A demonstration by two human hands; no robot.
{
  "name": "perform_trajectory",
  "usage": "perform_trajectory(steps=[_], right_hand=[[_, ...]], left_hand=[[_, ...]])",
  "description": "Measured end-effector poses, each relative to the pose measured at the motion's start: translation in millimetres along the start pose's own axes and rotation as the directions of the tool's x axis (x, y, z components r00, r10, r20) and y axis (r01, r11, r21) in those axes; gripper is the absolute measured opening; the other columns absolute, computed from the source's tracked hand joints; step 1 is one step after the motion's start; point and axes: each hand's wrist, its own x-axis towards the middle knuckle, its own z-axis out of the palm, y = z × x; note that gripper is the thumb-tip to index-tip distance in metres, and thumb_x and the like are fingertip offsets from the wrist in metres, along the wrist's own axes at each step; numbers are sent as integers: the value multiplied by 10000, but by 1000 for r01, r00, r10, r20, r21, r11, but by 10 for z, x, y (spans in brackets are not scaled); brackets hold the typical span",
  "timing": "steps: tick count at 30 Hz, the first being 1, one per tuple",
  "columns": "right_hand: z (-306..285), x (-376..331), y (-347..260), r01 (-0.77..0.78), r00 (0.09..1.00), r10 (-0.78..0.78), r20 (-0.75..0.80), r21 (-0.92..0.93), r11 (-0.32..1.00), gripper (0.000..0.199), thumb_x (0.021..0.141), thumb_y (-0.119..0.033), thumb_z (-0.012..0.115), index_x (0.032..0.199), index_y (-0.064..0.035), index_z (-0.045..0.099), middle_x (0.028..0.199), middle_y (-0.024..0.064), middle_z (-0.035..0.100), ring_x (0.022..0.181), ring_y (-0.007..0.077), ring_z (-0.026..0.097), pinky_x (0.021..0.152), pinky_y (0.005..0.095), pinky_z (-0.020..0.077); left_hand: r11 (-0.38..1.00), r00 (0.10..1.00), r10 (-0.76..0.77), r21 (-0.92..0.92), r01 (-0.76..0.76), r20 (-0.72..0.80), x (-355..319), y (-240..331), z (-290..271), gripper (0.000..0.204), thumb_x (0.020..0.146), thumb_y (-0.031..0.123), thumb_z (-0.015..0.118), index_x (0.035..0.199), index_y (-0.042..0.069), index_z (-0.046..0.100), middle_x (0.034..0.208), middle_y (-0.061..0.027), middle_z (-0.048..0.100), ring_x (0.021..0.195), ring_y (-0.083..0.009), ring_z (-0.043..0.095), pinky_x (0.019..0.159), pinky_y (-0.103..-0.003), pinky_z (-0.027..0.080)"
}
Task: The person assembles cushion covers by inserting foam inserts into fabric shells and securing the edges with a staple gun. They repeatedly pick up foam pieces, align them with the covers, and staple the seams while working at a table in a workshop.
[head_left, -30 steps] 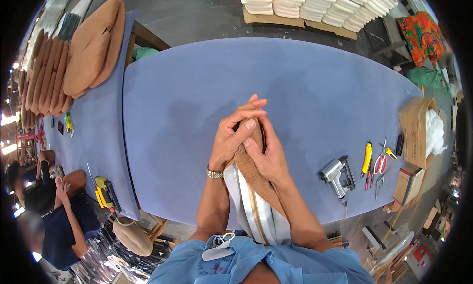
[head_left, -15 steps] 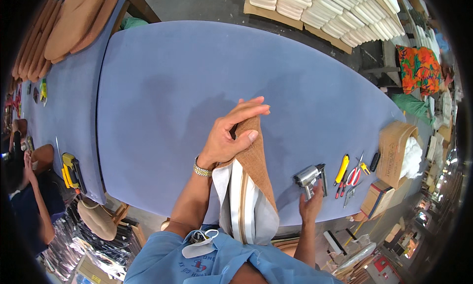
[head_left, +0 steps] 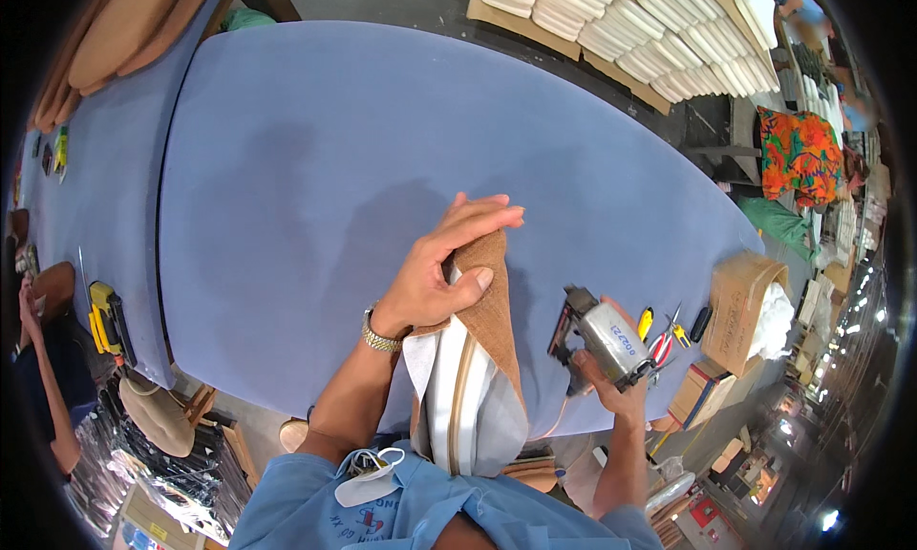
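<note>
My left hand [head_left: 444, 264] grips the top end of a long padded panel [head_left: 473, 378] that stands on edge against my body; it is brown woven fabric on one side, white lining with a tan strip on the other. A metal watch sits on that wrist. My right hand [head_left: 607, 378] holds a grey pneumatic staple gun [head_left: 597, 335] lifted just right of the panel, over the near edge of the blue-covered table [head_left: 334, 168].
Pliers and yellow-handled tools [head_left: 664, 330] lie right of the gun, beside an open cardboard box [head_left: 740, 306] with white stuffing. Stacked white foam pieces [head_left: 611, 15] sit beyond the table. Brown panels [head_left: 124, 25] are piled far left. Another person [head_left: 38, 359] sits at left.
My right hand let go of the panel, reached right to the staple gun and picked it up. My left hand kept its grip on the panel's top.
</note>
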Motion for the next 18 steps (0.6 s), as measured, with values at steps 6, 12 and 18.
perform_trajectory(steps=[6, 12, 18], right_hand=[[147, 537, -1017, 441, 865, -353, 357, -202, 874, 661, 732, -99, 818, 1367, -19, 653, 1233, 184, 693, 1073, 288, 707, 887, 348, 551], [243, 550, -1202, 399, 860, -277, 429, -225, 889, 674, 742, -96, 800, 1395, -46, 641, 1172, 177, 697, 1001, 283, 722, 858, 338, 553], [271, 641, -1276, 437, 832, -272, 484, -270, 858, 760, 726, -180, 812, 1443, -54, 593, 1151, 165, 698, 979, 317, 713, 851, 361, 558]], left_hand=[[1000, 1000, 10, 13, -9, -28, -8, 13, 1, 708, 849, 424, 645, 1430, 22, 600, 1320, -145, 680, 1447, -368, 465, 1268, -597, 94], [999, 1000, 18, 28, -17, -10, -4, 10, 30, 712, 759, 281, 594, 1420, 16, 603, 1349, -145, 663, 1436, -362, 475, 1266, -599, 102], [997, 997, 68, 25, -67, -26, 17, -33, 37, 742, 696, 165, 611, 1434, 96, 606, 1331, -106, 650, 1378, -315, 508, 1231, -603, 167]])
